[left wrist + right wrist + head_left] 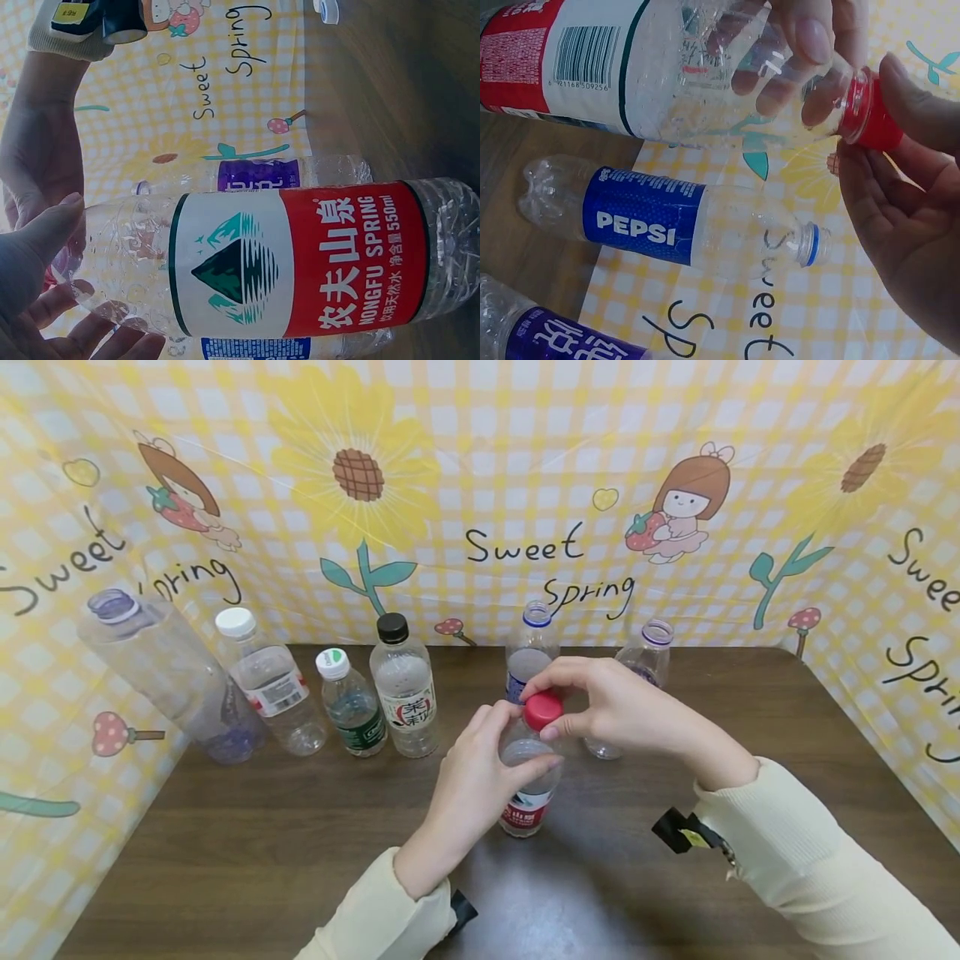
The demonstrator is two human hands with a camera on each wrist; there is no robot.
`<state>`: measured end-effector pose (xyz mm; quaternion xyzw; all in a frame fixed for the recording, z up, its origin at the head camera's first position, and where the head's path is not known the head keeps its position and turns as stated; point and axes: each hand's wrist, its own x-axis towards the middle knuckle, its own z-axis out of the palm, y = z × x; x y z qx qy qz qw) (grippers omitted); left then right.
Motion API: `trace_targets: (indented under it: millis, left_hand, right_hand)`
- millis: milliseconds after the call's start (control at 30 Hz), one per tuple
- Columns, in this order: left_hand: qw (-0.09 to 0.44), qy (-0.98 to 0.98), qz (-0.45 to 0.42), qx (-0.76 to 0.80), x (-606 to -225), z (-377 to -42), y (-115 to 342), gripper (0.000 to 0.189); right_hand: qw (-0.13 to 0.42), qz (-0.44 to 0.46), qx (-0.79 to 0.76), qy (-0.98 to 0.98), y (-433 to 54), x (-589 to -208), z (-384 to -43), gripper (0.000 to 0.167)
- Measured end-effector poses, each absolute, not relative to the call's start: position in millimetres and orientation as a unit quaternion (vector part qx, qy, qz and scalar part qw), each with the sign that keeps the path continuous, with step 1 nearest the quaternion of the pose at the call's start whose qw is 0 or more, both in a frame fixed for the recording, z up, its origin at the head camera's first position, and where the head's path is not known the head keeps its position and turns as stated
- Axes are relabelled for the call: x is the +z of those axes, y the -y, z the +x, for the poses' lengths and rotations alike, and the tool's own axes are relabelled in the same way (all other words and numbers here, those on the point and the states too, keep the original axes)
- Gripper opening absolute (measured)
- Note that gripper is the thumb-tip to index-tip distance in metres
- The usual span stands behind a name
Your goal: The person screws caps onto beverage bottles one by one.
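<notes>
A clear plastic water bottle [527,810] with a red-and-white label stands upright on the table. My left hand [471,768] grips it around the shoulder, fingers behind and thumb in front. At the top, my right hand [626,703] pinches the red cap [877,112] between thumb and fingers. The cap sits on the bottle's neck; how tightly it is screwed cannot be told. Through the clear wall, the left fingers [810,37] show in the right wrist view. A capless Pepsi bottle [645,217] stands just behind, partly hidden by the right hand in the head view.
Left of the hands stand a large clear bottle without a cap [172,677], a white-capped bottle [277,689], a small green-labelled bottle [356,714] and a black-capped bottle [405,689]. A capless purple-labelled bottle [562,337] is behind the right hand. Checkered cloth [480,460] hangs behind the brown table [300,852].
</notes>
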<state>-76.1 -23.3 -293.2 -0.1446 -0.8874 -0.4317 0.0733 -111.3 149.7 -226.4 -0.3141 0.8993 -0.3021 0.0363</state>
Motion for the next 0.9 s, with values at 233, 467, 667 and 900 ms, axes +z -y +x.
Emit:
trace_targets:
  millis: [233, 467, 667, 900]
  left_hand:
    - [0.088, 0.889, -0.14, -0.426, -294, -75, 23, 0.041]
    - [0.097, 0.891, -0.137, -0.422, -295, -74, 21, 0.042]
    - [0.094, 0.891, -0.134, -0.423, -295, -74, 22, 0.043]
    - [0.085, 0.891, -0.133, -0.425, -295, -73, 22, 0.043]
  right_hand:
    - [-0.002, -0.291, -0.273, -0.917, -144, -225, -108, 0.034]
    - [-0.015, -0.25, -0.285, -0.925, -141, -225, -100, 0.035]
    - [-0.004, -0.259, -0.298, -0.919, -141, -226, -97, 0.039]
    - [0.004, -0.266, -0.296, -0.917, -147, -229, -99, 0.034]
